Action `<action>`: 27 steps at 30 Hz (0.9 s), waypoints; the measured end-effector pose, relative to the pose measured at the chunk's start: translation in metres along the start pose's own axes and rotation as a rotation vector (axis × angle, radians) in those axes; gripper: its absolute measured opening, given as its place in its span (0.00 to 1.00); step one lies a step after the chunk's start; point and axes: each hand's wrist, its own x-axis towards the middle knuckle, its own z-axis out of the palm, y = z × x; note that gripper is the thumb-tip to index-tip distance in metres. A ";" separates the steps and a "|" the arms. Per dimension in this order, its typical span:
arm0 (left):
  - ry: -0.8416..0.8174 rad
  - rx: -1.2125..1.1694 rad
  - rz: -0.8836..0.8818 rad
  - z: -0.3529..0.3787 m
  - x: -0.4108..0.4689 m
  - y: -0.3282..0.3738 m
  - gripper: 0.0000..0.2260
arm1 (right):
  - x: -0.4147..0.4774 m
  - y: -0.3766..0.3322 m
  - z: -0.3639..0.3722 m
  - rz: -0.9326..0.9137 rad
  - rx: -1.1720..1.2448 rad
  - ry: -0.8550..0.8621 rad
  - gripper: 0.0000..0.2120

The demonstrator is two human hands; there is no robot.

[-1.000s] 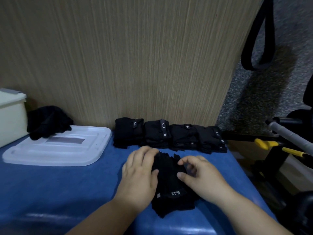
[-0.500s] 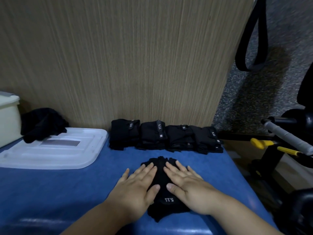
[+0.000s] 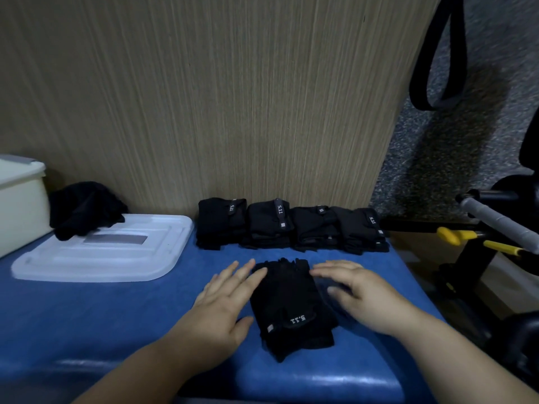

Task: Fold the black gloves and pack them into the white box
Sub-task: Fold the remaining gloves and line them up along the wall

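A glove (image 3: 288, 301) lies flat on the bench (image 3: 87, 316) between the hands. The left hand (image 3: 224, 304) rests flat, fingers straight and spread, touching the glove's edge. The right hand (image 3: 367, 298), blurred, is spread flat just beside it. Beyond both hands runs a row of folded gloves (image 3: 291, 228). Far left of the left hand sit the lid (image 3: 102, 258) and box (image 3: 20, 205).
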 end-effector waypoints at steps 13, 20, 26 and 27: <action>0.024 -0.271 0.118 0.006 0.015 0.000 0.24 | -0.005 0.001 0.002 0.022 0.045 -0.233 0.29; 0.134 -0.405 0.003 0.012 0.020 0.005 0.10 | -0.007 -0.004 -0.003 0.021 0.093 -0.262 0.32; 0.182 -0.733 -0.131 0.004 0.019 0.019 0.06 | -0.004 -0.018 0.012 0.037 0.139 -0.039 0.20; 0.200 -0.738 -0.144 0.003 0.020 0.021 0.05 | -0.002 -0.019 0.016 0.047 0.174 0.025 0.19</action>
